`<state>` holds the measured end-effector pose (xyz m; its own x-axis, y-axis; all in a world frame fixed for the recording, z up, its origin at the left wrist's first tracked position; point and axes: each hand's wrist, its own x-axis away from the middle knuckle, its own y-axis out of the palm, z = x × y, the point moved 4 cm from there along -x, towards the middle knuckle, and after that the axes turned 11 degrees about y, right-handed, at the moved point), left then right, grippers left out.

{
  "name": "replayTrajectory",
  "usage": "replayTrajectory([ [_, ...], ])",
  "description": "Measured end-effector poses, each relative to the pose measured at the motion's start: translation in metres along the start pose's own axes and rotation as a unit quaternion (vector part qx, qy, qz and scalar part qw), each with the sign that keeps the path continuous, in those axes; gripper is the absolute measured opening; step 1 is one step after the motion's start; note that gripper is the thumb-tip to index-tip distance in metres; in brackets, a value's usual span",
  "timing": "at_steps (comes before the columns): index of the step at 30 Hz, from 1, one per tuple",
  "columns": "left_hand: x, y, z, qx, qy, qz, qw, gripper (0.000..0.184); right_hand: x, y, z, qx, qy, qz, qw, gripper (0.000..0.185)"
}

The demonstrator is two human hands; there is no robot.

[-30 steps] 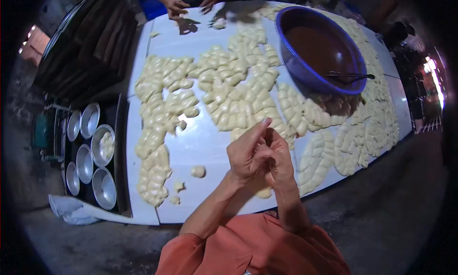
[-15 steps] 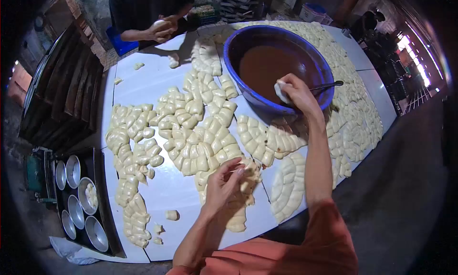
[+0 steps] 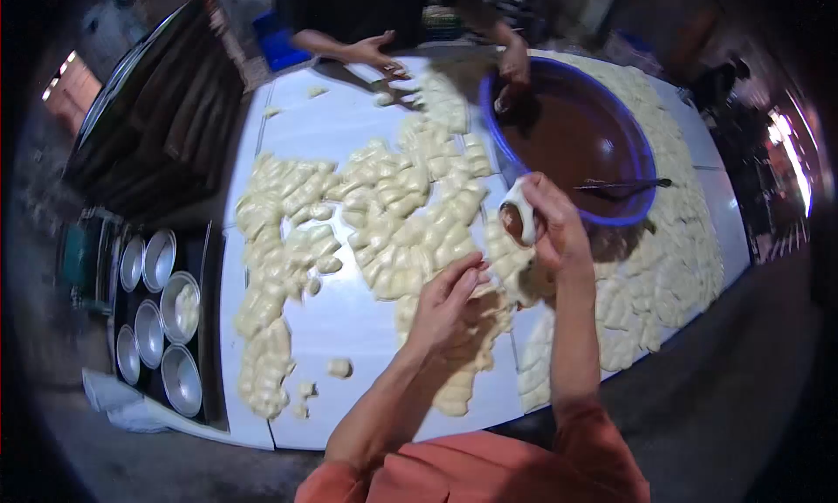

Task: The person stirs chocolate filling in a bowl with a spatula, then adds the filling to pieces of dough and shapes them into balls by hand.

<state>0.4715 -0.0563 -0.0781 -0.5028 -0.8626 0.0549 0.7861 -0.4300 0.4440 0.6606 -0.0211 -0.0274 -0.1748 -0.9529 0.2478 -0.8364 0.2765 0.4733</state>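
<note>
My right hand (image 3: 555,223) pinches a small white scoop (image 3: 518,213) with brown filling in it, just in front of the blue basin (image 3: 648,167). Brown filling (image 3: 572,141) lies in the basin, and a dark-handled utensil (image 3: 624,187) rests across its rim. Over the near dough pieces, my left hand (image 3: 447,302) hovers with thumb and fingers curled close together; whether anything is between them is too small to tell. Rows of pale dough pieces (image 3: 397,232) cover much of the white table (image 3: 349,311).
Round metal tins (image 3: 182,381) stand on a dark tray (image 3: 212,328) at the left, beneath stacked dark trays (image 3: 166,110). Across the table, a co-worker's one hand (image 3: 375,53) is over the tabletop and the other hand (image 3: 515,66) reaches into the basin.
My right hand has come out of the basin with filling in the white scoop. The co-worker's hands have parted, one reaching into the basin. The camera view has shifted.
</note>
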Motion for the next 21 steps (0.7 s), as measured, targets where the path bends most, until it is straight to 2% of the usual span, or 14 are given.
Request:
replayTrajectory([
  [2,0.003,-0.004,0.002,0.152,0.001,0.041,0.988,0.049,0.006,0.013,0.054,-0.024,0.08,-0.051,0.995,0.01],
  [3,0.008,-0.023,-0.012,0.183,-0.018,0.069,0.981,0.044,0.02,0.045,0.067,-0.047,0.103,-0.028,0.993,0.011],
  [6,0.039,-0.063,-0.002,0.171,-0.038,0.158,0.972,0.037,0.029,0.059,0.123,-0.095,0.155,-0.1,0.978,0.015],
  [7,0.049,-0.085,-0.002,0.151,0.005,0.145,0.978,0.031,0.036,0.069,0.132,-0.081,0.17,-0.099,0.977,0.019],
  [8,0.061,-0.102,-0.005,0.167,0.017,0.207,0.964,0.026,0.043,0.081,0.138,-0.067,0.182,-0.098,0.976,0.023],
  [9,0.071,-0.12,-0.001,0.143,0.024,0.244,0.959,0.023,0.053,0.1,0.145,-0.042,0.171,-0.088,0.981,0.031],
  [10,0.08,-0.136,0.002,0.12,0.03,0.279,0.952,0.02,0.057,0.103,0.158,0.095,0.131,-0.136,0.977,0.038],
  [12,0.093,-0.155,0.002,0.094,0.055,0.306,0.946,0.022,0.07,0.127,0.174,0.25,-0.034,-0.132,0.958,0.049],
  [13,0.099,-0.162,0.005,0.08,0.067,0.319,0.942,0.024,0.07,0.134,0.179,0.409,-0.112,-0.128,0.896,0.059],
  [14,0.104,-0.167,0.008,0.067,0.09,0.319,0.941,0.026,0.075,0.146,0.187,0.43,-0.166,-0.107,0.881,0.051],
  [16,0.112,-0.168,0.017,0.04,0.132,0.316,0.939,0.03,0.08,0.165,0.194,0.429,-0.151,-0.089,0.886,0.036],
  [17,0.115,-0.172,0.021,0.0,0.11,0.347,0.931,0.033,0.081,0.173,0.198,0.437,-0.187,-0.052,0.878,0.023],
  [20,0.117,-0.184,0.033,-0.032,0.154,0.332,0.93,0.034,0.072,0.183,0.204,0.429,-0.219,-0.066,0.874,0.018],
  [21,0.118,-0.18,0.047,0.002,0.149,0.322,0.935,0.032,0.071,0.189,0.203,0.379,-0.143,-0.081,0.911,0.017],
])
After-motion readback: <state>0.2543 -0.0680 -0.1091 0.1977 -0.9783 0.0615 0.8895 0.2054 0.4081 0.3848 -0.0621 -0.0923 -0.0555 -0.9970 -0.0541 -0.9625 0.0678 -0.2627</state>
